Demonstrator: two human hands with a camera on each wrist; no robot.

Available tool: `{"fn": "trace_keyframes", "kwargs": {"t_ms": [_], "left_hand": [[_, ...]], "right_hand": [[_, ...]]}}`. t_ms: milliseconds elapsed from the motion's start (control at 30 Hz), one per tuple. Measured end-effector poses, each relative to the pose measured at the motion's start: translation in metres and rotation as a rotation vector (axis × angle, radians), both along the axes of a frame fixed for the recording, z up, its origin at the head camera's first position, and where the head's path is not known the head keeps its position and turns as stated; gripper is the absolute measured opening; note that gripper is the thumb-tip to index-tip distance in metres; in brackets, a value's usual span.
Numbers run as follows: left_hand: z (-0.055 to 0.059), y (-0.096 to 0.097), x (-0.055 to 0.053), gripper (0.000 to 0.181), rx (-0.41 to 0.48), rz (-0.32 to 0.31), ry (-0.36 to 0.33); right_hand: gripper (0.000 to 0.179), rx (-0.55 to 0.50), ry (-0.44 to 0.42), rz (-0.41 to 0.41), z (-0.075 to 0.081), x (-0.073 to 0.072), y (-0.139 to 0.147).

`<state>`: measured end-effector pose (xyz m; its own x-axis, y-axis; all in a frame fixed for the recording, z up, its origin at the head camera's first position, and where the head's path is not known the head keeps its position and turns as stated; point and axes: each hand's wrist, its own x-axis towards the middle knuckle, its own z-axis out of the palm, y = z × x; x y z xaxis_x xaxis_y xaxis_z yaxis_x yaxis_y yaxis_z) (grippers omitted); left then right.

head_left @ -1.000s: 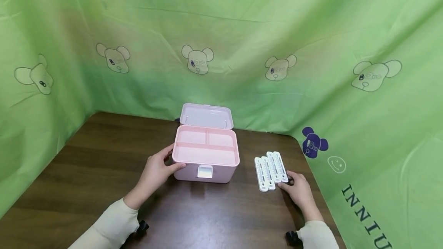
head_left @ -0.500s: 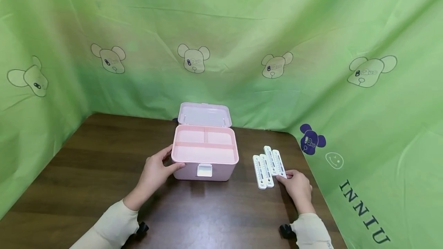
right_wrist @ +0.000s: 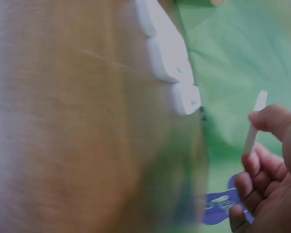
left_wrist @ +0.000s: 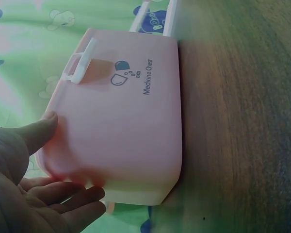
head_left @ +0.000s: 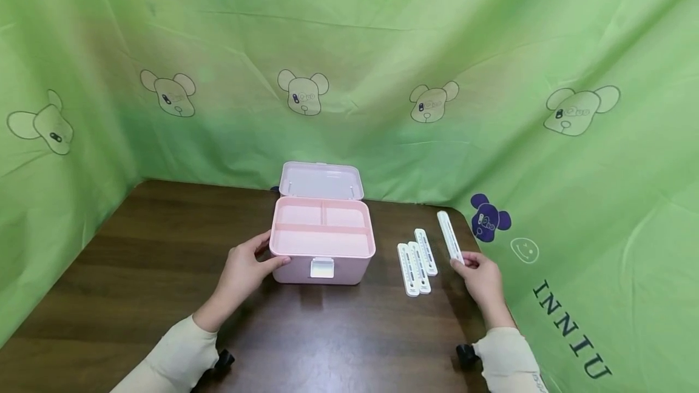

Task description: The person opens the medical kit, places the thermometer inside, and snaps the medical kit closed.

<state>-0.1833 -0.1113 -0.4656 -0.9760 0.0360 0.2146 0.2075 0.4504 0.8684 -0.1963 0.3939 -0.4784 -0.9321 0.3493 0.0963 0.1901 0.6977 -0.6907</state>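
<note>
A pink medicine box (head_left: 322,268), marked "Medicine Chest" in the left wrist view, stands with its lid (head_left: 321,181) tipped back. My left hand (head_left: 243,268) grips its front left corner, thumb on the front and fingers along the side. At the right, my right hand (head_left: 483,281) pinches the lower end of a slim white thermometer (head_left: 450,236) between thumb and fingers. In the right wrist view this thermometer (right_wrist: 254,124) is seen edge-on, raised off the table. Several flat white thermometers (head_left: 414,268) with printed scales lie side by side between box and right hand.
The box's top tray (head_left: 322,241) has three compartments. Under everything is a dark wooden table (head_left: 164,247). A green curtain (head_left: 349,29) with bear prints hangs behind the table and along both sides, close to my right hand.
The rightmost thermometer has been drawn away from the others, up and to the right, in my right hand. The left hand stays on the box. The head view has shifted slightly.
</note>
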Motion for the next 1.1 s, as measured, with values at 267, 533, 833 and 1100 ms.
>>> {"fn": "trace_keyframes", "kwargs": {"t_ms": [267,533,833,1100], "left_hand": [[0.0,-0.001,-0.002,0.07,-0.016,-0.007,0.001],[0.001,-0.001,-0.001,0.068,-0.015,-0.021,0.0],[0.003,-0.001,-0.001,0.068,-0.023,-0.022,-0.018],[0.004,-0.001,-0.002,0.068,-0.023,-0.027,-0.026]], "right_hand": [[0.037,0.07,0.166,0.24,0.058,-0.021,-0.013],[0.035,0.187,0.135,0.474,0.116,-0.041,-0.051],[0.034,0.273,0.078,0.733,0.155,-0.06,-0.105],[0.031,0.391,0.065,0.88,0.167,-0.075,-0.146]]}}
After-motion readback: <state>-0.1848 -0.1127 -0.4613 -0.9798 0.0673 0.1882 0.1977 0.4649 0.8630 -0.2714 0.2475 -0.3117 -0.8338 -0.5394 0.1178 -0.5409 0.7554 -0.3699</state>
